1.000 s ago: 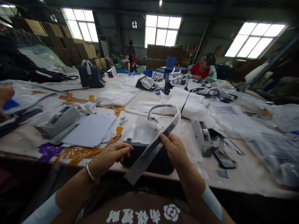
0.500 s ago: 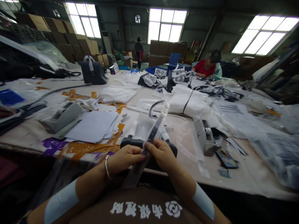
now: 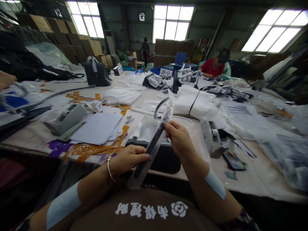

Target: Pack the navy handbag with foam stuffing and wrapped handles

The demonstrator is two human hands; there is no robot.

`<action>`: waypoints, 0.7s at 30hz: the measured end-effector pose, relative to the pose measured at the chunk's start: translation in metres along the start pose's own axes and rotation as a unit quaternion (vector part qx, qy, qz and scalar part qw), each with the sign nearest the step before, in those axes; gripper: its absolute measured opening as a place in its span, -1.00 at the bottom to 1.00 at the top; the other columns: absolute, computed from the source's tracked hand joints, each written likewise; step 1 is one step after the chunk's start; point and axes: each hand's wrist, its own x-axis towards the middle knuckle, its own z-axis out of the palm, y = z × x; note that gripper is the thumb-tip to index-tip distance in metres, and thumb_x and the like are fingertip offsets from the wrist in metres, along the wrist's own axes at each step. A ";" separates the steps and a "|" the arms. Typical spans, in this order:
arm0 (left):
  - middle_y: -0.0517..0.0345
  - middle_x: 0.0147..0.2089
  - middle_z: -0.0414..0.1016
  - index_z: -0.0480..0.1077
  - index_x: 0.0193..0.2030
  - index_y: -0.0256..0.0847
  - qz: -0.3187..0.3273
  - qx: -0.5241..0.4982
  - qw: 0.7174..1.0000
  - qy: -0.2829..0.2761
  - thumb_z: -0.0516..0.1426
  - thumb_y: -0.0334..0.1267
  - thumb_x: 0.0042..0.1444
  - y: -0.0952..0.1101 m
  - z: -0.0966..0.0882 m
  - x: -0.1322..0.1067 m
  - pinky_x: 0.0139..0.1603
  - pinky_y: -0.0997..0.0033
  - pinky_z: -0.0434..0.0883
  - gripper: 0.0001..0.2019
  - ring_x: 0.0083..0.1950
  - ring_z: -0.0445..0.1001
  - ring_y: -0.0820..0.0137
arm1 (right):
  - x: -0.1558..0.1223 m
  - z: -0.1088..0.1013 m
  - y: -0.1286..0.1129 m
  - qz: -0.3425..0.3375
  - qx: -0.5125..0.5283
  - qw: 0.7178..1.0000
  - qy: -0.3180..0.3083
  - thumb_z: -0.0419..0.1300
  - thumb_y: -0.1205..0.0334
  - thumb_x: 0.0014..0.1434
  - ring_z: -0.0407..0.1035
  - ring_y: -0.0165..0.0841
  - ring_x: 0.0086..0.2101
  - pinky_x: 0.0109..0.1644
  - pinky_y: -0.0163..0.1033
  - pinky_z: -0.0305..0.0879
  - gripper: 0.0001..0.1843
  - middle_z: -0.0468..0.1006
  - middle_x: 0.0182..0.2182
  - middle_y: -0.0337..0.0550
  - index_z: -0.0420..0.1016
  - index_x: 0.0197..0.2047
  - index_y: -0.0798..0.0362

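A dark strap (image 3: 154,141) runs slantwise inside a translucent plastic sleeve (image 3: 136,182) in front of me. My left hand (image 3: 132,159) is closed on the sleeved strap, thumb and fingers pinching its lower part. Higher up, my right hand (image 3: 177,137) pinches the strap where the plastic bunches up into crinkles. Behind it on the table edge lies a dark handbag (image 3: 166,158), partly hidden by my hands and the sleeve. White wrapping (image 3: 146,126) covers its upper part, and a dark curved handle (image 3: 157,107) rises beyond.
Tape dispensers stand left (image 3: 66,118) and right (image 3: 213,139). White sheets (image 3: 98,128) lie at left, and a tied stack of white sheets (image 3: 192,102) farther back. A dark bag (image 3: 96,74) stands at the back. Another person's hand (image 3: 6,80) shows at the left edge; a red-sleeved person (image 3: 213,67) sits across.
My right hand has moved up and right along the strap, away from my left hand. More dark strap shows inside the sleeve's lower part. Another person's hand has appeared at the left edge.
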 end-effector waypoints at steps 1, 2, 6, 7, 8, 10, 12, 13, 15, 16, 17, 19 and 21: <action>0.23 -0.51 0.36 0.39 -0.39 -0.35 0.003 -0.005 1.000 0.004 0.23 -0.06 -0.01 -0.001 -0.001 0.000 -0.49 0.60 0.20 -0.68 -0.52 0.26 0.57 | 0.000 0.001 0.001 0.007 -0.001 1.000 -0.008 0.26 0.05 0.04 0.11 -0.55 -0.59 -0.49 -0.40 0.07 -0.73 0.28 -0.61 -0.36 0.40 -0.45 0.09; 0.21 -0.49 0.38 0.40 -0.37 -0.36 0.009 -0.006 1.000 0.009 0.23 -0.06 -0.01 -0.002 -0.002 0.001 -0.46 0.59 0.23 -0.68 -0.50 0.28 0.57 | -0.003 0.002 0.003 0.016 -0.012 0.999 -0.026 0.24 0.02 0.07 0.12 -0.54 -0.59 -0.47 -0.39 0.09 -0.71 0.28 -0.61 -0.36 0.39 -0.44 0.08; 0.22 -0.48 0.37 0.44 -0.32 -0.36 0.035 -0.002 0.999 0.026 0.21 -0.07 0.02 -0.005 -0.007 0.006 -0.47 0.60 0.19 -0.69 -0.50 0.26 0.57 | -0.024 0.010 0.016 0.032 -0.144 0.984 -0.104 0.16 0.02 0.14 0.19 -0.50 -0.56 -0.44 -0.36 0.12 -0.70 0.32 -0.62 -0.33 0.36 -0.45 0.08; 0.23 -0.49 0.36 0.44 -0.31 -0.35 0.043 0.000 0.999 0.031 0.20 -0.08 0.03 -0.006 -0.007 0.006 -0.50 0.61 0.16 -0.69 -0.51 0.23 0.59 | -0.030 0.011 0.018 0.029 -0.171 0.978 -0.113 0.16 0.05 0.14 0.20 -0.49 -0.55 -0.44 -0.36 0.12 -0.71 0.33 -0.62 -0.32 0.36 -0.46 0.08; 0.24 -0.51 0.34 0.45 -0.31 -0.35 0.052 0.004 0.998 0.036 0.20 -0.08 0.04 -0.005 -0.007 0.007 -0.52 0.62 0.12 -0.70 -0.52 0.20 0.60 | -0.034 0.013 0.021 0.027 -0.189 0.974 -0.121 0.15 0.07 0.15 0.20 -0.49 -0.55 -0.44 -0.35 0.12 -0.72 0.33 -0.61 -0.32 0.35 -0.47 0.08; 0.27 -0.53 0.30 0.46 -0.32 -0.35 0.069 0.012 0.997 0.045 0.19 -0.09 0.04 -0.003 -0.006 0.008 -0.54 0.63 0.08 -0.71 -0.54 0.14 0.62 | -0.040 0.015 0.025 0.022 -0.207 0.970 -0.127 0.15 0.10 0.14 0.19 -0.49 -0.54 -0.43 -0.35 0.12 -0.74 0.33 -0.60 -0.33 0.34 -0.48 0.08; 0.30 -0.56 0.26 0.44 -0.36 -0.35 0.077 0.015 0.995 0.054 0.20 -0.10 0.03 0.000 -0.003 0.007 -0.56 0.63 0.06 -0.72 -0.57 0.09 0.63 | -0.043 0.016 0.028 0.014 -0.218 0.969 -0.114 0.16 0.12 0.12 0.17 -0.49 -0.52 -0.42 -0.36 0.11 -0.75 0.31 -0.59 -0.33 0.33 -0.49 0.08; 0.31 -0.58 0.24 0.43 -0.38 -0.35 0.078 0.013 0.995 0.057 0.20 -0.10 0.03 0.000 -0.002 0.007 -0.57 0.63 0.06 -0.72 -0.58 0.07 0.64 | -0.043 0.016 0.029 0.012 -0.219 0.969 -0.109 0.17 0.12 0.11 0.16 -0.48 -0.51 -0.41 -0.36 0.11 -0.76 0.31 -0.58 -0.33 0.34 -0.49 0.09; 0.33 -0.59 0.20 0.41 -0.40 -0.34 0.078 0.016 0.995 0.063 0.20 -0.09 0.03 0.000 0.000 0.006 -0.58 0.63 0.06 -0.71 -0.59 0.05 0.64 | -0.042 0.015 0.029 0.017 -0.200 0.973 -0.115 0.18 0.11 0.11 0.16 -0.48 -0.49 -0.39 -0.35 0.12 -0.77 0.32 -0.56 -0.32 0.36 -0.46 0.09; 0.33 -0.59 0.20 0.40 -0.40 -0.34 0.077 0.020 0.995 0.061 0.19 -0.08 0.03 -0.002 0.001 0.005 -0.58 0.63 0.07 -0.71 -0.59 0.06 0.64 | -0.041 0.014 0.028 0.022 -0.182 0.975 -0.122 0.18 0.10 0.11 0.17 -0.48 -0.48 -0.39 -0.36 0.13 -0.76 0.33 -0.55 -0.32 0.37 -0.45 0.09; 0.32 -0.58 0.21 0.40 -0.39 -0.33 0.075 0.026 0.995 0.057 0.19 -0.06 0.03 -0.004 0.002 0.005 -0.57 0.63 0.09 -0.70 -0.58 0.09 0.63 | -0.040 0.012 0.027 0.027 -0.161 0.978 -0.127 0.18 0.09 0.11 0.17 -0.49 -0.49 -0.39 -0.36 0.12 -0.76 0.33 -0.54 -0.32 0.38 -0.44 0.10; 0.29 -0.55 0.26 0.41 -0.37 -0.33 0.067 0.031 0.996 0.045 0.19 -0.05 0.03 -0.010 0.004 0.004 -0.55 0.63 0.14 -0.69 -0.55 0.16 0.60 | -0.034 0.010 0.023 0.028 -0.123 0.985 -0.116 0.20 0.06 0.10 0.14 -0.50 -0.51 -0.43 -0.37 0.09 -0.74 0.33 -0.55 -0.32 0.39 -0.43 0.10; 0.26 -0.50 0.31 0.43 -0.33 -0.32 0.060 0.021 0.997 0.034 0.19 -0.05 0.03 -0.014 0.006 0.002 -0.51 0.61 0.21 -0.70 -0.51 0.24 0.57 | -0.026 0.009 0.018 0.019 -0.091 0.992 -0.079 0.22 0.06 0.09 0.10 -0.52 -0.54 -0.47 -0.37 0.05 -0.74 0.30 -0.58 -0.33 0.40 -0.44 0.10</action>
